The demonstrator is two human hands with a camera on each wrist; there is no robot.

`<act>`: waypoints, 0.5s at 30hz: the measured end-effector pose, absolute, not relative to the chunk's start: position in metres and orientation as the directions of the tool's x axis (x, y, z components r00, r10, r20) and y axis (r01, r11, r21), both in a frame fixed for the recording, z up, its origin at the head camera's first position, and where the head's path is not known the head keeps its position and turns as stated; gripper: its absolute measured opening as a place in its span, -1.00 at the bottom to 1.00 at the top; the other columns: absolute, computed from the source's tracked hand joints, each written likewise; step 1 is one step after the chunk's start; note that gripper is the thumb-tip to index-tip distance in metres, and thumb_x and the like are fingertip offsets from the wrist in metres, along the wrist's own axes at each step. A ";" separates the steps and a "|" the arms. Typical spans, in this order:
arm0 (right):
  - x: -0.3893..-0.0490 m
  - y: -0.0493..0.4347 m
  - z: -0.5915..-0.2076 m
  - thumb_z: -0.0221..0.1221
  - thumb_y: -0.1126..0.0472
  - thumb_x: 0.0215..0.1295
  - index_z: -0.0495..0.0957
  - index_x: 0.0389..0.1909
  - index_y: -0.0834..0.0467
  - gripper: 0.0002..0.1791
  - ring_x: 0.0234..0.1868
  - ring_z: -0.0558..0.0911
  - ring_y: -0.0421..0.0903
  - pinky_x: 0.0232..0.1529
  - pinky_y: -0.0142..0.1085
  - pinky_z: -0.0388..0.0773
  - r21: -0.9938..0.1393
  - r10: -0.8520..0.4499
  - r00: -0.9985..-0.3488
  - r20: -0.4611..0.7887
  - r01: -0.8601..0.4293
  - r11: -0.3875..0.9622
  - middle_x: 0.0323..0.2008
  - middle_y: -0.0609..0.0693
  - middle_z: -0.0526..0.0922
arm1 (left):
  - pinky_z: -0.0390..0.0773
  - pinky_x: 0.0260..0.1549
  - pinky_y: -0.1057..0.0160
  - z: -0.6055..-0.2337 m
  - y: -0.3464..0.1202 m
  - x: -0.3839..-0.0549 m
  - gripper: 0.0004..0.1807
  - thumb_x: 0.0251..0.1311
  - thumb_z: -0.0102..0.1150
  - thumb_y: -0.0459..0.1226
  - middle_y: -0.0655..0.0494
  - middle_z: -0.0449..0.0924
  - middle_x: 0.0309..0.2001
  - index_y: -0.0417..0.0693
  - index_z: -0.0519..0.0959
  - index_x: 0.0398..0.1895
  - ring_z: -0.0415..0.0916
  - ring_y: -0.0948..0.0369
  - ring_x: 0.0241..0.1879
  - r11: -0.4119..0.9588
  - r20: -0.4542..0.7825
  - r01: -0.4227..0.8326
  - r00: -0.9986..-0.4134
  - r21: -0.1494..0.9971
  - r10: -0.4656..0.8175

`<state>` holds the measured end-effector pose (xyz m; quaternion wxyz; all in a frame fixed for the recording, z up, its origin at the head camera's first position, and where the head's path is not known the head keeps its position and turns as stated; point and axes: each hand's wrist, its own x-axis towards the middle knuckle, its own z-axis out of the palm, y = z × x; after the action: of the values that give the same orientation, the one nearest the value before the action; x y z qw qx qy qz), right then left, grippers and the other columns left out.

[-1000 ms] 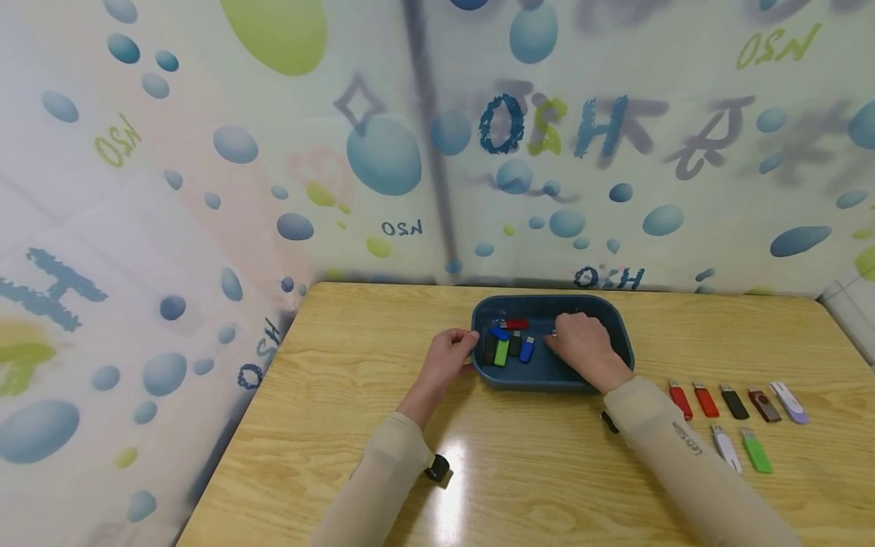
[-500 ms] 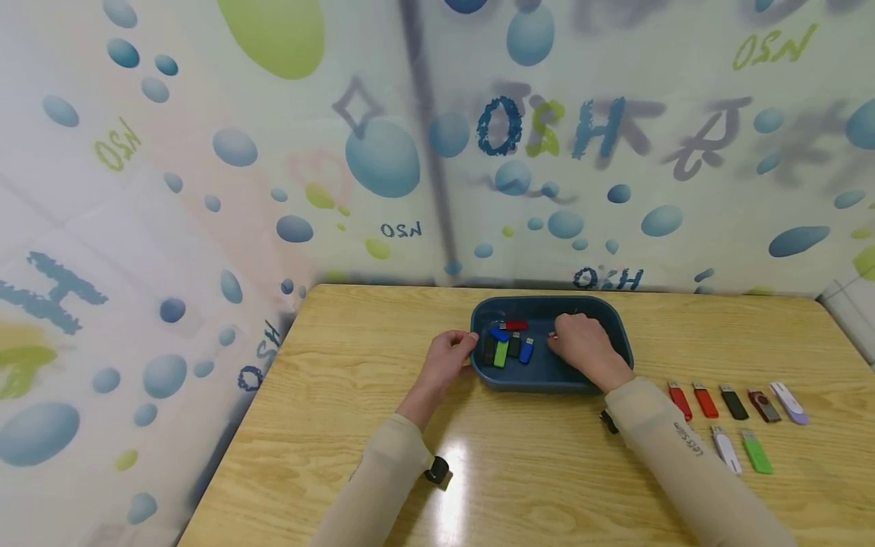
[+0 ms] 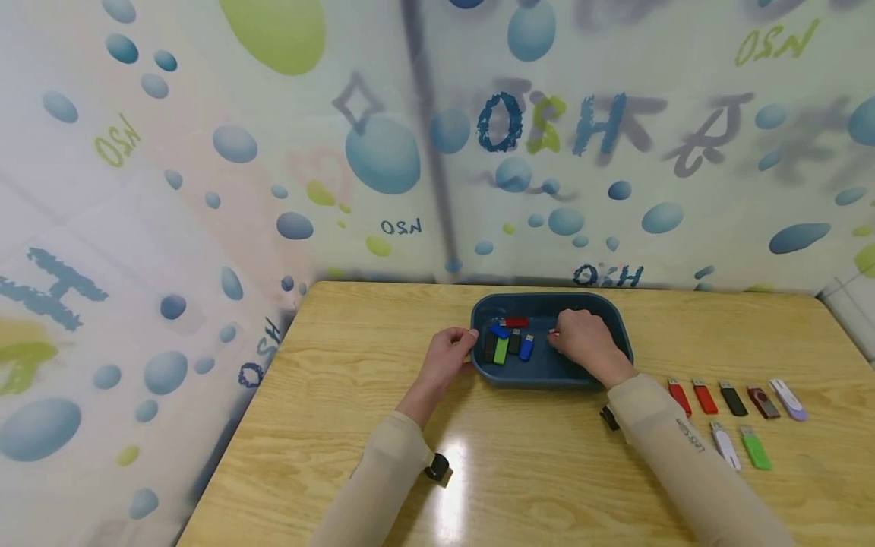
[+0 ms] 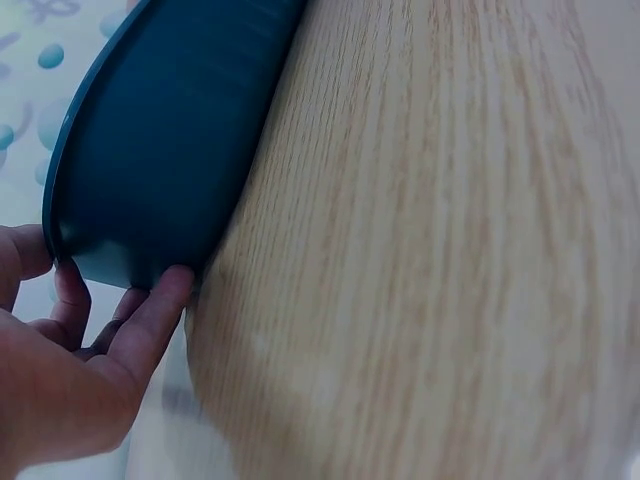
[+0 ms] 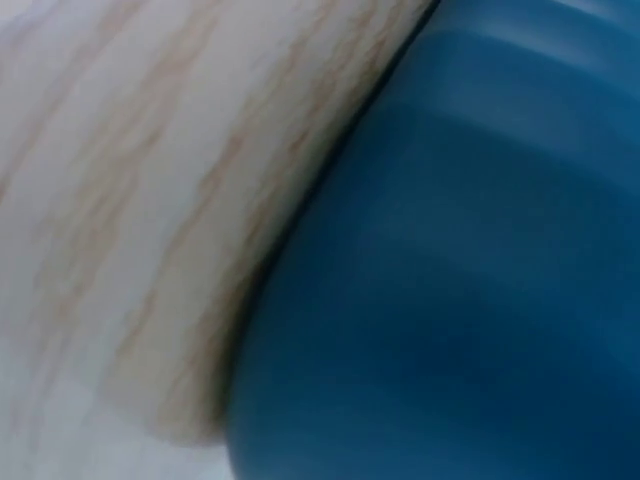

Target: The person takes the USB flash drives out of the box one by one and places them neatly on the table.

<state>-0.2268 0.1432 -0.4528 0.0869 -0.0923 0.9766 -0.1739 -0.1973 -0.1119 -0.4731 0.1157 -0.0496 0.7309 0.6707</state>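
Note:
A dark blue plastic bin (image 3: pixel 547 376) stands at the back of the wooden table. My left hand (image 3: pixel 447 355) holds its left end, thumb at the rim and fingertips against the outer wall, as the left wrist view shows. Inside the bin, my right hand (image 3: pixel 582 339) has curled fingers, with a small silver and reddish end of a USB flash drive (image 3: pixel 553 332) poking out at the fingertips. Left of it in the bin lie several more: a red flash drive (image 3: pixel 516 323), a green flash drive (image 3: pixel 501 350), a blue flash drive (image 3: pixel 526 347) and black ones.
On the table at the right, more flash drives lie in two rows. The back row includes a black flash drive (image 3: pixel 734 399); the front row has a white flash drive (image 3: pixel 725 447) and a bright green flash drive (image 3: pixel 756 447). A patterned wall (image 3: pixel 383 258) rises behind the table.
My right hand has shifted very slightly to the right inside the bin. The left hand keeps its place at the bin's end, and the loose flash drives lie as before.

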 end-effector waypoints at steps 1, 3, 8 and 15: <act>-0.227 0.144 -0.453 0.21 0.21 0.44 0.33 -0.82 0.07 -0.44 -0.68 0.31 -0.11 -0.59 -0.29 0.20 -0.363 -0.210 -0.968 -0.138 -0.148 0.920 -0.76 -0.09 0.24 | 0.71 0.01 0.00 -0.473 -0.112 -0.197 -0.62 0.56 0.08 -0.16 -0.05 0.46 -0.09 -0.40 0.53 0.02 0.52 0.04 -0.08 0.095 -0.235 -0.227 -0.968 0.969 0.084; -0.227 0.146 -0.453 0.21 0.20 0.44 0.37 -0.84 0.07 -0.44 -0.69 0.33 -0.11 -0.59 -0.30 0.21 -0.378 -0.211 -0.967 -0.141 -0.144 0.915 -0.78 -0.09 0.29 | 0.71 0.00 0.02 -0.472 -0.111 -0.197 -0.63 0.56 0.08 -0.16 -0.05 0.45 -0.10 -0.39 0.53 0.01 0.52 0.07 -0.10 0.095 -0.231 -0.223 -0.970 0.970 0.083; -0.226 0.149 -0.454 0.21 0.19 0.44 0.40 -0.84 0.06 -0.44 -0.71 0.34 -0.12 -0.60 -0.31 0.19 -0.414 -0.207 -0.967 -0.147 -0.130 0.901 -0.79 -0.09 0.36 | 0.72 -0.02 0.03 -0.473 -0.110 -0.197 -0.65 0.56 0.09 -0.18 -0.05 0.46 -0.10 -0.39 0.54 0.01 0.53 0.07 -0.11 0.096 -0.232 -0.225 -0.970 0.970 0.074; -0.224 0.151 -0.451 0.22 0.16 0.43 0.49 -0.74 0.09 -0.54 -0.65 0.36 -0.11 -0.56 -0.29 0.21 -0.429 -0.180 -0.972 -0.152 -0.099 0.898 -0.72 -0.08 0.38 | 0.73 -0.04 0.03 -0.474 -0.110 -0.197 -0.65 0.56 0.09 -0.19 -0.05 0.45 -0.12 -0.39 0.53 0.01 0.51 0.09 -0.13 0.097 -0.233 -0.226 -0.970 0.969 0.066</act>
<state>-0.2240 0.1505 -0.4506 0.0941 -0.0720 0.9695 -0.2145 -0.1974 -0.1097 -0.4743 0.1092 -0.0548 0.7324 0.6698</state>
